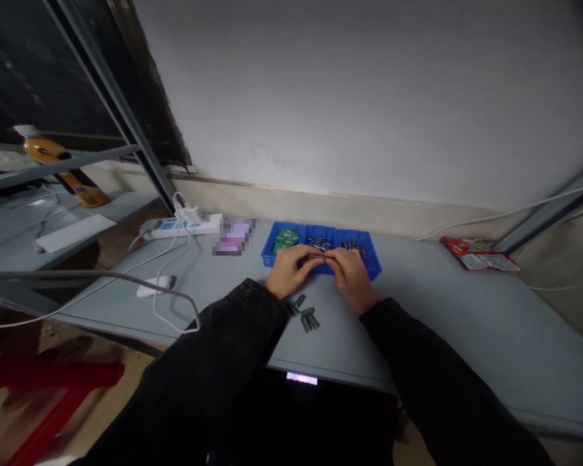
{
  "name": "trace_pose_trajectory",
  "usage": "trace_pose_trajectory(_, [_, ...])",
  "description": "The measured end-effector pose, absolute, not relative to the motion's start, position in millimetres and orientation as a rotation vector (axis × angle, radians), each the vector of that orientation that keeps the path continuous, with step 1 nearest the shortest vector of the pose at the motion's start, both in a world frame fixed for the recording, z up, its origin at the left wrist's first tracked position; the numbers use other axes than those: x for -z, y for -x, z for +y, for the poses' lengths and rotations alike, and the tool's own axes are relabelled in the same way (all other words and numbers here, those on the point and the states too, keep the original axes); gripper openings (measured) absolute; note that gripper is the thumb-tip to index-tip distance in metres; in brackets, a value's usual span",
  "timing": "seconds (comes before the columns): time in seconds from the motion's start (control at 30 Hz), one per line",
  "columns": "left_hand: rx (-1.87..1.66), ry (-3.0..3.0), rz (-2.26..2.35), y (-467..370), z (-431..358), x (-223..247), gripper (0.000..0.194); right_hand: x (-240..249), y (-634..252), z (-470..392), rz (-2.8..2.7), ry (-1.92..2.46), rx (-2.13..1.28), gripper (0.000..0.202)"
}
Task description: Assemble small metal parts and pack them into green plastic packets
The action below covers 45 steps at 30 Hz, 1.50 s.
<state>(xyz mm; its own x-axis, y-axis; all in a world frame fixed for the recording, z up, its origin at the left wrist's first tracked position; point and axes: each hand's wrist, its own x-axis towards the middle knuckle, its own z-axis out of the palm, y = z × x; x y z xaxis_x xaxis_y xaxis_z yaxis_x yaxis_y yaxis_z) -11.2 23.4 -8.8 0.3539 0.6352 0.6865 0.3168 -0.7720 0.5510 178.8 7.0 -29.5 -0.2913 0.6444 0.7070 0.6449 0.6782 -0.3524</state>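
Observation:
My left hand (290, 268) and my right hand (350, 275) meet fingertip to fingertip at the front edge of the blue bins. Both are closed in a pinch around something small and dark that I cannot make out. Behind them, the left blue bin (268, 260) holds green packets (286, 239). Shiny metal pieces, perhaps screws (320, 243), lie in the middle bin. Dark grey pieces (352, 245) fill part of the right bin, partly hidden by my right hand. Several grey, short cylinder-like pieces (309, 318) lie loose on the table below my left hand.
At the back left are a white power strip (206, 224) with cables and a blurred purple item (234, 237). A white device (154, 287) lies nearer. The red packet (480, 254) sits far right. An orange bottle (65, 168) leans beyond the metal frame; a red stool (53, 382) stands lower left.

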Motion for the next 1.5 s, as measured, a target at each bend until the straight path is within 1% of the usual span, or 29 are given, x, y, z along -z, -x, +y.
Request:
trace_pose_trajectory(0.2, [-1.355,-2.317,0.839,12,23,8,0.017,29,-178,5,-1.946,1.088,-0.024,0.018])
trace_pose_trajectory(0.33, [-1.374,-2.306,0.832,12,23,8,0.019,27,-178,6,-1.990,1.049,-0.046,0.021])
trace_pose_trajectory(0.53, [-1.370,-2.314,0.837,12,23,8,0.018,28,-179,6,-1.956,1.081,-0.015,0.016])
trace_pose_trajectory(0.67, [-1.374,-2.293,0.840,12,23,8,0.017,29,-179,7,-2.000,1.022,-0.016,0.018])
trace_pose_trajectory(0.83, [-1.364,-2.301,0.834,12,22,8,0.018,28,-179,6,-1.971,1.062,0.010,0.016])
trace_pose_trajectory(1.0, [-1.388,-2.267,0.830,11,22,7,0.016,26,-180,8,-1.989,1.042,0.055,0.021])
trace_pose_trajectory(1.07, [-1.379,-2.256,0.842,11,22,6,0.016,23,-184,11,-1.915,1.090,0.074,0.022])
trace_pose_trajectory(1.17, [-1.283,-2.310,0.867,13,23,3,0.016,19,-199,17,-1.698,1.225,0.151,0.021])
trace_pose_trajectory(1.27, [-1.071,-2.475,0.840,20,20,0,0.016,19,-218,25,-1.545,1.395,0.240,0.019])
trace_pose_trajectory(1.4, [-0.836,-2.669,0.894,35,10,0,0.021,24,-235,34,-1.515,1.562,0.231,0.018])
trace_pose_trajectory(1.5, [-0.657,-2.748,0.918,45,2,3,0.024,26,-237,36,-1.526,1.609,0.199,0.018])
